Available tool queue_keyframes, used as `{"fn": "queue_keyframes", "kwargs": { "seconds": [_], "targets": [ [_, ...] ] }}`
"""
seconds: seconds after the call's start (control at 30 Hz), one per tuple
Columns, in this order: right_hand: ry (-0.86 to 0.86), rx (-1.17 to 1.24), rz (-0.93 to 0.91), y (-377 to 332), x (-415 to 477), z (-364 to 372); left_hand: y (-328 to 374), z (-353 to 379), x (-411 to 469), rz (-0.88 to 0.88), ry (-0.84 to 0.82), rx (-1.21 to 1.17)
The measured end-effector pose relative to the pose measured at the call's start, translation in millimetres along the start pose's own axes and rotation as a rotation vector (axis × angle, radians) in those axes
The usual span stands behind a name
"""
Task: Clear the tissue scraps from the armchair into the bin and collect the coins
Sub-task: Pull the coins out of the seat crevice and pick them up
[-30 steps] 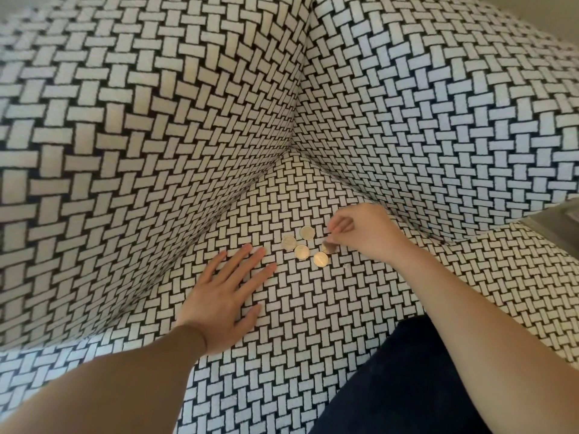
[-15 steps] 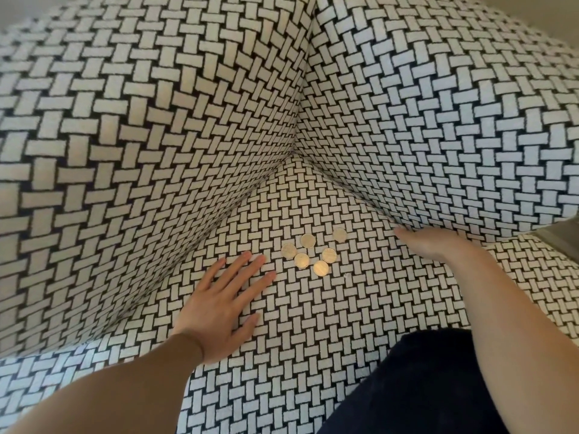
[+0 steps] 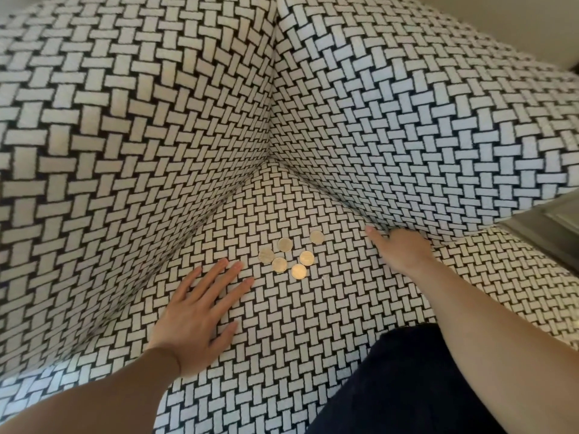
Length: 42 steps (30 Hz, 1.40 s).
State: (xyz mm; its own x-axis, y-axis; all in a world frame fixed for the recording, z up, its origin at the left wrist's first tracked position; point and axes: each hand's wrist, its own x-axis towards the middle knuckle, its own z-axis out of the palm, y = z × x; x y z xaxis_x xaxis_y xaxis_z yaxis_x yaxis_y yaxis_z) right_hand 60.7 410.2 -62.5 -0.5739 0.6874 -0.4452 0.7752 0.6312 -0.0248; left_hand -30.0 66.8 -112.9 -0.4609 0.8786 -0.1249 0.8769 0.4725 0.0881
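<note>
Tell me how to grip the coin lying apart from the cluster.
Pinch the coin by opposite rim edges, straight down from above, with the nearer right hand. It lies flat on the seat, clear of the other coins, so only its thin edge offers hold.

Beyond the black-and-white woven armchair (image 3: 407,104), a grey surface (image 3: 546,234) shows right, a beige patch (image 3: 517,17) top right.

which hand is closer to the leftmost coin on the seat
Left. The left hand lies flat, fingertips just short of the leftmost coin; the right hand sits beyond the other coins, farther off.
</note>
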Motion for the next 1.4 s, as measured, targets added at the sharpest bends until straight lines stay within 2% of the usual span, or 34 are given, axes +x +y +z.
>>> {"fn": "queue_keyframes", "kwargs": {
  "seconds": [0.2,0.27,0.33,0.4,0.47,0.6,0.9,1.0,1.4],
  "targets": [
    [-0.02,-0.159,0.01,1,1,-13,0,-3,0,0.017,0.009,0.0],
    [0.07,-0.24,-0.028,-6,-2,-20,1,-3,1,0.021,0.017,-0.004],
    [0.247,-0.318,-0.126,-21,-3,-27,1,-3,1,0.024,0.018,-0.01],
    [0.337,-0.252,-0.224,-43,-3,-26,0,-4,1,0.022,0.014,-0.006],
    [0.287,-0.102,-0.275,-61,0,-19,0,-4,0,0.02,0.009,0.001],
    [0.124,0.026,-0.228,-75,13,1,2,-3,1,0.02,0.001,0.003],
    [0.005,0.002,-0.091,-99,43,11,3,-2,1,0.018,0.004,-0.016],
    [-0.027,-0.068,-0.084,-104,47,7,2,-2,3,0.02,-0.004,-0.007],
    [-0.147,-0.075,-0.074,-104,29,2,0,0,1,0.002,-0.007,-0.013]
  ]
}}
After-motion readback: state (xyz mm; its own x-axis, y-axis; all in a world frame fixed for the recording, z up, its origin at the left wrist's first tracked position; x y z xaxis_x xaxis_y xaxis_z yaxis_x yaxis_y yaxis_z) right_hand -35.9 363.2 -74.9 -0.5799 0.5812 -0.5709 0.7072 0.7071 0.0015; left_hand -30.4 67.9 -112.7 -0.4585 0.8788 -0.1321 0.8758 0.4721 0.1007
